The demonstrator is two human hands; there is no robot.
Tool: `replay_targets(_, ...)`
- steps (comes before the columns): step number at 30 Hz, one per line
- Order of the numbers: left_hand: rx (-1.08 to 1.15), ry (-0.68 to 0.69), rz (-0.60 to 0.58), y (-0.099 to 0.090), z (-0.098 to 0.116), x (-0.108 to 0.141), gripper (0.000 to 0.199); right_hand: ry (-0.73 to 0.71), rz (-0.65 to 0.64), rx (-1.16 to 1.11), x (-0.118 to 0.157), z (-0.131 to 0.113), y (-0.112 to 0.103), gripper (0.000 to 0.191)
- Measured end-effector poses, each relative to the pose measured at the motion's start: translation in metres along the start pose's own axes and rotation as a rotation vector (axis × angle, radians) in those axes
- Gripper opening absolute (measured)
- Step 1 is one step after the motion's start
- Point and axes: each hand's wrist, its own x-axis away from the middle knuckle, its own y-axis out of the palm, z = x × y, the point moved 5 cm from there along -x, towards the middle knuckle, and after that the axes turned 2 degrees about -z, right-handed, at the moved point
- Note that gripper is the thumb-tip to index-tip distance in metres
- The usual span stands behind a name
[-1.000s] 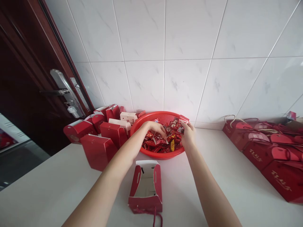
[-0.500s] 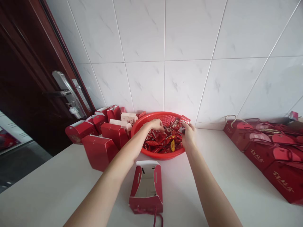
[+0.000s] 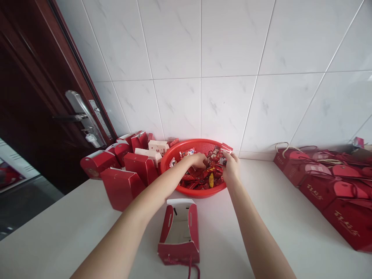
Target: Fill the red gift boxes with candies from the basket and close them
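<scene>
A round red plastic basket (image 3: 186,192) full of wrapped candies (image 3: 200,179) stands against the wall. My left hand (image 3: 198,160) reaches into the candies with its fingers bent down; their tips and whatever they touch are hidden. At the basket's right rim, my right hand (image 3: 231,164) is closed on a red-and-white candy packet (image 3: 226,148) that sticks up above the fingers. In front of the basket, an open red gift box (image 3: 178,232) shows its pale inside, with a dark red cord (image 3: 190,265) hanging from its near side.
Several red and cream boxes (image 3: 120,186) stand left of the basket. Rows of closed red boxes (image 3: 328,197) with cord handles line the right side of the white table (image 3: 221,236). A dark door (image 3: 37,77) with a metal handle is at the left; the tiled wall (image 3: 226,93) rises behind.
My left hand has moved slightly right and lower among the candies, uncovering some wrappers at the basket's left side. My right hand keeps hold of the packet at nearly the same place.
</scene>
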Motion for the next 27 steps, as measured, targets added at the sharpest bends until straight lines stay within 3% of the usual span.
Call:
replay_targets(5,-0.234,-0.009,-0.06,0.004,0.012,-0.005,0.018,0.006,-0.004,-0.009,0.001,-0.003,0.001,0.019)
replay_targets(9,-0.287,-0.014,-0.072,0.007,0.013,-0.007,0.019,0.01,0.017,-0.046,0.003,-0.005,0.003,0.014)
replay_targets(16,-0.157,-0.01,0.002,0.009,0.007,-0.006,0.012,0.026,-0.017,-0.076,0.004,-0.004,0.004,0.014)
replay_targets(24,0.098,0.011,0.204,-0.027,-0.008,0.005,0.038,0.025,-0.009,-0.041,-0.005,-0.001,0.001,0.015)
replay_targets(27,0.114,-0.022,0.125,-0.014,-0.012,0.008,0.025,0.006,-0.018,-0.038,-0.009,0.002,0.0,0.015)
